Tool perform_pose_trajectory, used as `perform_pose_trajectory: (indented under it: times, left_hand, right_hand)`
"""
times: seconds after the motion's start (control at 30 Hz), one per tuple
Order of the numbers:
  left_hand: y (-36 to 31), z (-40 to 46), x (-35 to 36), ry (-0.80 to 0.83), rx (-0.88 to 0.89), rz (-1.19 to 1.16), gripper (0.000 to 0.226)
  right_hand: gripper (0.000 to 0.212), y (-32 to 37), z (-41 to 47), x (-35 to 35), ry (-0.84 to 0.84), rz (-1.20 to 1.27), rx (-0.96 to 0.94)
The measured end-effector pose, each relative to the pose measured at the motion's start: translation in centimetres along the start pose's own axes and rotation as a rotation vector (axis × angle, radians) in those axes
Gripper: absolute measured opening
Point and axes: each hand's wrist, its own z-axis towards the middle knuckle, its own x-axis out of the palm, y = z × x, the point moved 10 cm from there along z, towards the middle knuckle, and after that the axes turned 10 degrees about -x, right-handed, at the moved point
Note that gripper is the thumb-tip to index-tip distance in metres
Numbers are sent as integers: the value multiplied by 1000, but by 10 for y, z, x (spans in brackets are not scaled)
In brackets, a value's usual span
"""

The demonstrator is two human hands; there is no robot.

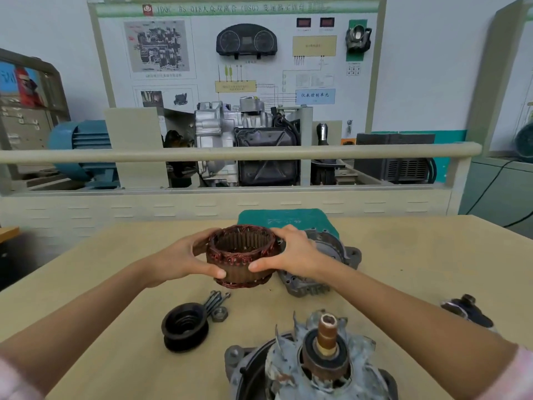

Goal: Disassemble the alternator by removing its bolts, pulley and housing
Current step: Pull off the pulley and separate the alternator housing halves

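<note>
At the centre of the frame both hands hold the stator [242,255], a ring of copper windings, just above the tabletop [403,255]. The left hand [184,256] curls around its left side, the right hand [291,252] around its right side, thumbs on the near face. Behind the right hand lies the rear housing [326,272], partly on a green cloth [288,219]. Lower down sit the black pulley [184,326], a nut [220,314] and long bolts [216,300]. The rotor [320,359] in the front housing stands at bottom centre.
</note>
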Motion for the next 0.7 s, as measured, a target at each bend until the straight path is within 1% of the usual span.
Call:
perform_pose_trajectory:
  times: [0.07,0.13,0.27,0.4,0.53,0.7]
  left_hand:
    - [5,8,-4,3,-16,19,82]
    - [10,14,-8,-1,-26,23,85]
    - [22,19,-11,24,-40,27,77]
    - [31,19,-15,-5,-47,12,78]
    - [35,21,-17,-33,-47,1,78]
    - [40,17,-18,-3,-57,4,76]
  right_hand:
    - [92,2,7,0,-25,-59,-4]
    - [92,4,13,0,-44,-96,-10]
    - [92,6,21,7,-28,-126,-3]
    - [85,11,25,16,-3,-124,-9]
    - [84,13,26,17,14,-122,-14]
    - [83,15,25,19,34,-109,-10]
